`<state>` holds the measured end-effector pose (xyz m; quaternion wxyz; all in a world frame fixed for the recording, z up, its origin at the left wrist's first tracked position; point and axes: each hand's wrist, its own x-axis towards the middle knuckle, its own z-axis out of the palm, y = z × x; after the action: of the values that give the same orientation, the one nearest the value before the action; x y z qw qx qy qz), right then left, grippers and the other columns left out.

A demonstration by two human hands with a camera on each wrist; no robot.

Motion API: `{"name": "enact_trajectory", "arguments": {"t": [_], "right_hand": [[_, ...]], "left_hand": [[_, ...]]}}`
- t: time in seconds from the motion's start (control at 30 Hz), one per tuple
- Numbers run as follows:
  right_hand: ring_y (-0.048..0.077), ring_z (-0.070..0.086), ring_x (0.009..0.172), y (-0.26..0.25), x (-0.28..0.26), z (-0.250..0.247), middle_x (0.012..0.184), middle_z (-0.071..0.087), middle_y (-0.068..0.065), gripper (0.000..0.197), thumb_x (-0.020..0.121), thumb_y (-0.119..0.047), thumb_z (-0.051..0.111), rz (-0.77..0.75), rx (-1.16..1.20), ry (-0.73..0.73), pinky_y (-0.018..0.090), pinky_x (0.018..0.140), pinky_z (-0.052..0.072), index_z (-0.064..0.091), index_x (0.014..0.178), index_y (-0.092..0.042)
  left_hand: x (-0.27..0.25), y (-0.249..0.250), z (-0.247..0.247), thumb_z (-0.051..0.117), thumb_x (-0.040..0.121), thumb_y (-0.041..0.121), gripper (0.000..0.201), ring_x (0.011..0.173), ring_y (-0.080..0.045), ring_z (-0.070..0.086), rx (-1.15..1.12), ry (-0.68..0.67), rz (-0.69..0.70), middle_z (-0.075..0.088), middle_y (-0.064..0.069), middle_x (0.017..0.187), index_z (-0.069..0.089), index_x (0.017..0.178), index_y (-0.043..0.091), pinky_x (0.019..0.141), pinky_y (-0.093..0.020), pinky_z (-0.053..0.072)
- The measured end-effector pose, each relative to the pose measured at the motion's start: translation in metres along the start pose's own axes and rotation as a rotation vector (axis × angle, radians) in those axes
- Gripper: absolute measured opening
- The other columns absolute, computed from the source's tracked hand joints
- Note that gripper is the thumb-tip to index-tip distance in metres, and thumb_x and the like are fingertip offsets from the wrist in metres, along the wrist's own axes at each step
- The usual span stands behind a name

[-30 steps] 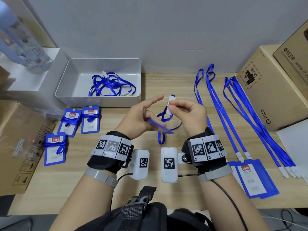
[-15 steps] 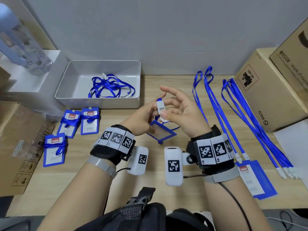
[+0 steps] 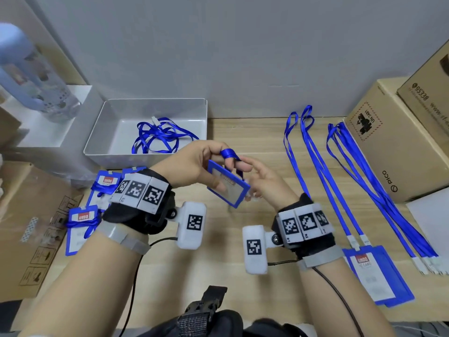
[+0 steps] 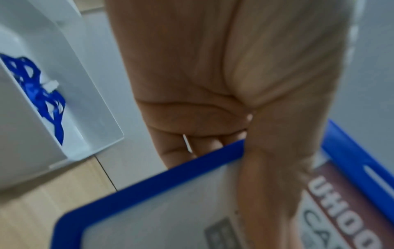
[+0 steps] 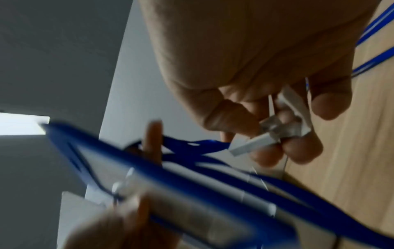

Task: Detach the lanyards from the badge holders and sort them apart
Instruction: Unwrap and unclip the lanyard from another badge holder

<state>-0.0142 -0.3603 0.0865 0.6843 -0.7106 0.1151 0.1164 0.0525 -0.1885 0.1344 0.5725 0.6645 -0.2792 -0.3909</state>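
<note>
Pinching a blue-framed clear plastic badge holder (image 3: 228, 184) above the wooden table (image 3: 218, 263), the left hand (image 3: 194, 164) is opposed by the right hand (image 3: 264, 183), curled on the white lanyard clip (image 5: 283, 121); unwinding seems underway, and freeing the blue ribbon (image 3: 228, 153) is probably called for next.

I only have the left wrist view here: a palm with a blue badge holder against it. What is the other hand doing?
Observer: The right hand pinches the lanyard's white clip in its fingertips. The clip looks apart from the badge holder.
Operator: Where does the strap run?
Observer: In the head view the blue lanyard loops over a finger of the left hand, just above the holder.
Operator: Is anything on the table not yet separated?
Observer: Yes. On the right, two straight lanyards lie clipped to stacked badge holders.
</note>
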Motion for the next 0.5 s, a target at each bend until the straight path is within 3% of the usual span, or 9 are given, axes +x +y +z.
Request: {"name": "enact_trajectory", "arguments": {"t": [0.03,0.1,0.2,0.3,0.37,0.43,0.5], "right_hand": [[0.000,0.049,0.037,0.001,0.007,0.008,0.058,0.058,0.009,0.043,0.084,0.015,0.035,0.032,-0.019,-0.049,0.012,0.039,0.038,0.052,0.104,-0.019],[0.003,0.053,0.037,0.005,0.024,0.025,0.044,0.060,-0.004,0.025,0.090,0.001,0.042,0.134,-0.049,-0.154,0.017,0.037,0.043,0.052,0.076,-0.017],[0.011,0.052,0.035,0.016,0.038,0.036,0.037,0.054,-0.001,0.032,0.088,-0.007,0.042,0.184,-0.065,-0.251,0.015,0.037,0.040,0.051,0.057,-0.011],[0.002,0.049,0.036,0.013,0.043,0.029,0.039,0.053,-0.005,0.024,0.077,0.007,0.044,0.159,-0.113,-0.149,0.010,0.039,0.036,0.053,0.064,-0.012],[0.001,0.047,0.036,0.006,0.046,0.027,0.042,0.053,-0.006,0.023,0.070,0.010,0.042,0.109,-0.021,-0.042,0.010,0.038,0.034,0.054,0.070,-0.010],[0.005,0.050,0.045,-0.002,0.060,0.032,0.053,0.057,-0.001,0.019,0.064,0.000,0.045,0.017,0.006,0.054,0.011,0.046,0.037,0.057,0.070,-0.013],[0.011,0.053,0.059,-0.016,0.075,0.043,0.064,0.057,0.000,0.021,0.061,-0.010,0.049,-0.096,-0.038,0.083,0.016,0.058,0.041,0.059,0.074,-0.022]], "left_hand": [[0.002,0.002,0.001,0.055,0.067,-0.031,0.039,0.080,-0.004,0.069,-0.029,-0.005,0.013,0.074,0.008,0.092,0.047,0.078,0.006,0.062,-0.018,0.052],[0.005,0.000,0.001,0.055,0.066,-0.032,0.041,0.092,-0.005,0.068,-0.071,0.012,0.036,0.074,0.007,0.091,0.049,0.080,0.006,0.064,-0.021,0.054],[0.007,-0.005,-0.010,0.057,0.065,-0.031,0.043,0.110,-0.009,0.061,-0.104,0.094,0.070,0.074,0.005,0.091,0.050,0.083,0.008,0.072,-0.025,0.055],[0.003,-0.014,-0.033,0.056,0.064,-0.031,0.046,0.106,-0.008,0.063,-0.133,0.219,0.079,0.074,0.005,0.091,0.050,0.084,0.010,0.071,-0.023,0.054],[-0.001,-0.019,-0.050,0.057,0.063,-0.031,0.046,0.103,-0.008,0.065,-0.141,0.312,0.086,0.074,0.006,0.091,0.050,0.082,0.011,0.072,-0.022,0.054],[-0.003,-0.025,-0.069,0.062,0.060,-0.028,0.046,0.093,-0.005,0.067,-0.129,0.443,0.094,0.074,0.009,0.083,0.048,0.079,0.012,0.069,-0.020,0.054],[-0.004,-0.030,-0.089,0.068,0.055,-0.024,0.050,0.073,0.001,0.067,-0.078,0.623,0.113,0.070,0.014,0.068,0.049,0.078,0.016,0.063,-0.016,0.054]]}}
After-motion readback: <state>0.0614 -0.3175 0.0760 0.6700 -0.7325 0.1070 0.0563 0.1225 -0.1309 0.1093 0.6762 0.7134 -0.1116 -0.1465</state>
